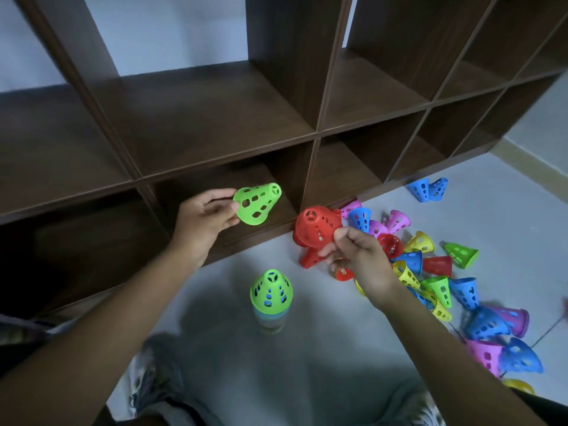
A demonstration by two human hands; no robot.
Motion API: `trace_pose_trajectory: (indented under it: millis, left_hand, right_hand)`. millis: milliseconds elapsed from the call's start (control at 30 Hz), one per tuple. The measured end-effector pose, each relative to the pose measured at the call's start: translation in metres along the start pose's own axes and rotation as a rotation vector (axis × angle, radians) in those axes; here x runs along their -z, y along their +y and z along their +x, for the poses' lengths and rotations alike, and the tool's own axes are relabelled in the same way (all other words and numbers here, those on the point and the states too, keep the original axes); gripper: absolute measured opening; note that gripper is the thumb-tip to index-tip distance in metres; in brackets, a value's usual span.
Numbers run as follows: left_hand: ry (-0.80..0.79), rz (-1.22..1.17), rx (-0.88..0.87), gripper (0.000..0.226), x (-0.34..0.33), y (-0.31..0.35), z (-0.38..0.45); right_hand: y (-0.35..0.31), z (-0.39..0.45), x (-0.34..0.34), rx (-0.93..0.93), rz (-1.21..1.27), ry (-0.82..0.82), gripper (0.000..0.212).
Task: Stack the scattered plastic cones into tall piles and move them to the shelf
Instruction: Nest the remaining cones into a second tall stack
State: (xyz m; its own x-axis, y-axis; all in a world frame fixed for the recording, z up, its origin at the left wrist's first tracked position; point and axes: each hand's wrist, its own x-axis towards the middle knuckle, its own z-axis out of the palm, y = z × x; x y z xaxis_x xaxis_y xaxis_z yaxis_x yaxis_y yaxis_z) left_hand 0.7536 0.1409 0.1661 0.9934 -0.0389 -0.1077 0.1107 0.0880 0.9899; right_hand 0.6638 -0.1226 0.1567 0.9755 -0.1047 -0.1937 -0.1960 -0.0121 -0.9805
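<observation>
Now my left hand (205, 217) pinches a green cone (257, 204), my right hand (356, 256) grips a red cone (318, 227). Below and between them stands the pile (270, 292), upright, probably nearer my left.

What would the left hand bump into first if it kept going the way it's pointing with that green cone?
Probably the dark wooden shelf. The left hand holds the green cone pointing up and right toward the bottom cubby, where nothing else shows in its way. Depth is hard to judge from this one view.
</observation>
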Motion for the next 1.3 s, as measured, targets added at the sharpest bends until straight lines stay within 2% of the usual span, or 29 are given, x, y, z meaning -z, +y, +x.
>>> trace_pose_trajectory:
  millis: [167,300,533,733,1033,1100,1167,1300]
  left_hand:
    - [-0.031,-0.223,-0.012,0.029,0.012,0.047,-0.028]
    - [-0.109,-0.292,-0.028,0.029,0.01,0.064,-0.053]
    - [-0.248,-0.186,0.11,0.025,0.003,0.043,-0.088]
    - [-0.21,-0.072,0.188,0.028,0.004,0.001,-0.098]
    - [-0.161,0.274,0.143,0.015,0.007,-0.044,-0.095]
    - [-0.2,0.318,0.156,0.028,0.006,-0.049,-0.097]
    - [-0.28,0.308,0.244,0.038,0.003,-0.054,-0.1]
    - [-0.308,0.165,0.405,0.02,-0.01,-0.068,-0.11]
  right_hand:
    - [-0.031,-0.021,-0.026,-0.056,0.195,-0.193,0.021]
    - [-0.036,-0.036,-0.037,-0.114,0.127,-0.306,0.025]
    - [-0.015,-0.052,-0.047,-0.239,-0.045,-0.176,0.025]
    - [0.008,-0.059,-0.052,-0.303,-0.089,-0.123,0.022]
    - [0.032,-0.057,-0.051,-0.321,-0.194,0.012,0.019]
    - [0.036,-0.058,-0.054,-0.367,-0.128,-0.014,0.027]
    - [0.037,-0.062,-0.057,-0.409,-0.023,-0.084,0.027]
    - [0.048,-0.07,-0.062,-0.44,0.052,-0.138,0.043]
